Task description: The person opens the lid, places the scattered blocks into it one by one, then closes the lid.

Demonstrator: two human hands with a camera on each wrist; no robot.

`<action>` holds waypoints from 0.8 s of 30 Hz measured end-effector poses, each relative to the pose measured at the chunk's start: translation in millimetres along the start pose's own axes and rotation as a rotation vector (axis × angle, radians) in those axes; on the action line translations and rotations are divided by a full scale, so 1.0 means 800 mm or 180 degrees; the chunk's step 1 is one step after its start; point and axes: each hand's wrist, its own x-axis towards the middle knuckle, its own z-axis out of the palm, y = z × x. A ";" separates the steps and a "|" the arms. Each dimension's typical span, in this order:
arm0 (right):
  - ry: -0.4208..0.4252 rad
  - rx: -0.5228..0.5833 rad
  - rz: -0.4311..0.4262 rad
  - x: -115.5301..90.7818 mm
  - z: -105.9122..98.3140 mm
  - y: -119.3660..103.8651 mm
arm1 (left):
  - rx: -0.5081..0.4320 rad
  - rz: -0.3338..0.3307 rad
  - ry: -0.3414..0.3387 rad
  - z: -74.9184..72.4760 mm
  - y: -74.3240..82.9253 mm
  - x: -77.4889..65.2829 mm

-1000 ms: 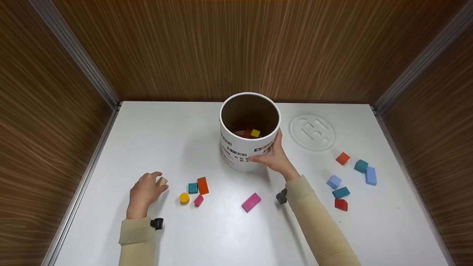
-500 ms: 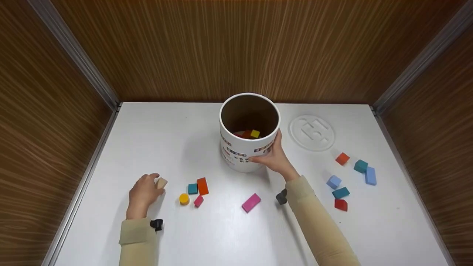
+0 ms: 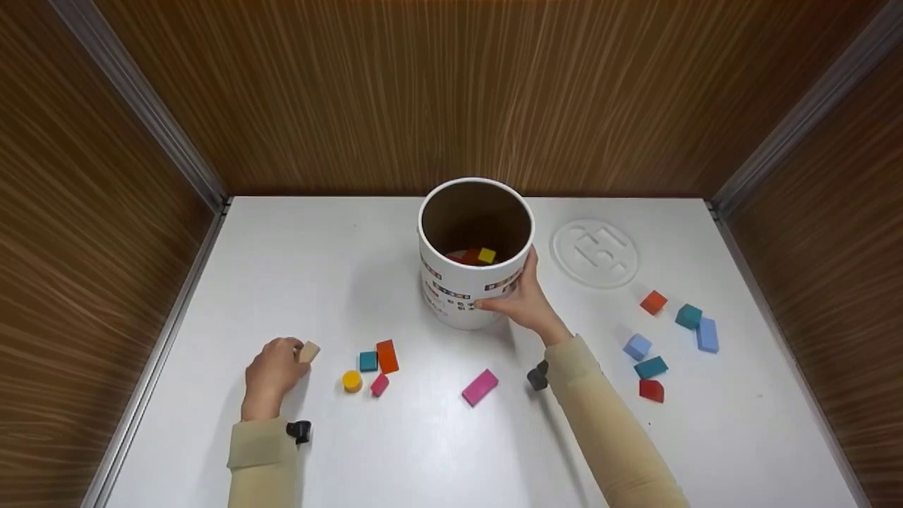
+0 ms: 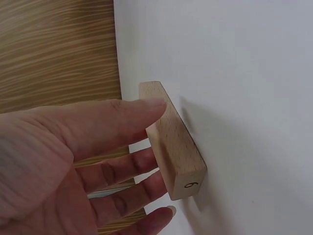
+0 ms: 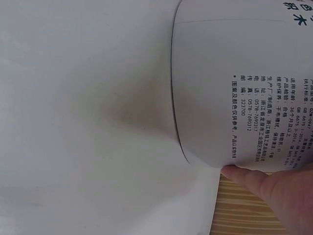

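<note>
My left hand (image 3: 274, 368) is at the left of the table. Its thumb and fingers pinch a plain wooden block (image 4: 178, 142), with a dark "6" or "9" printed on one end in the left wrist view. My right hand (image 3: 525, 303) grips the right side of a white cylindrical canister (image 3: 462, 314), thumb across its front. The canister stands upright with its top uncovered. A yellow cube (image 3: 487, 255) and some red pieces show inside it. Printed text covers its wall in the right wrist view.
Between the hands lie a teal block (image 3: 368, 361), an orange block (image 3: 387, 356), a yellow cylinder (image 3: 352, 382) and pink blocks (image 3: 480, 387). Several blue, teal (image 3: 650, 367) and red blocks are on the right. A clear round lid (image 3: 596, 252) lies behind them. Wood-patterned panels (image 3: 451, 99) enclose the table.
The fingers of my left hand have closed in on the wooden block, and the hand has drawn slightly back toward me. My right hand and the canister stay practically where they were.
</note>
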 end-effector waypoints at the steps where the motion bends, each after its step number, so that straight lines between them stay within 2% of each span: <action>1: 0.0000 0.0005 -0.0008 0.000 0.000 0.000 | 0.0012 0.0016 0.0026 0.000 0.000 0.000; 13: -0.0009 -0.0007 -0.0028 0.000 0.000 0.000 | 0.0011 0.0142 0.0212 0.001 -0.001 0.000; 19: 0.0000 -0.0020 -0.0001 0.000 0.000 0.000 | -0.0088 0.0298 0.0519 -0.005 0.011 -0.002; 24: 0.0001 -0.0019 0.0005 0.000 0.000 -0.001 | -0.0218 0.0474 0.0829 -0.013 0.029 -0.004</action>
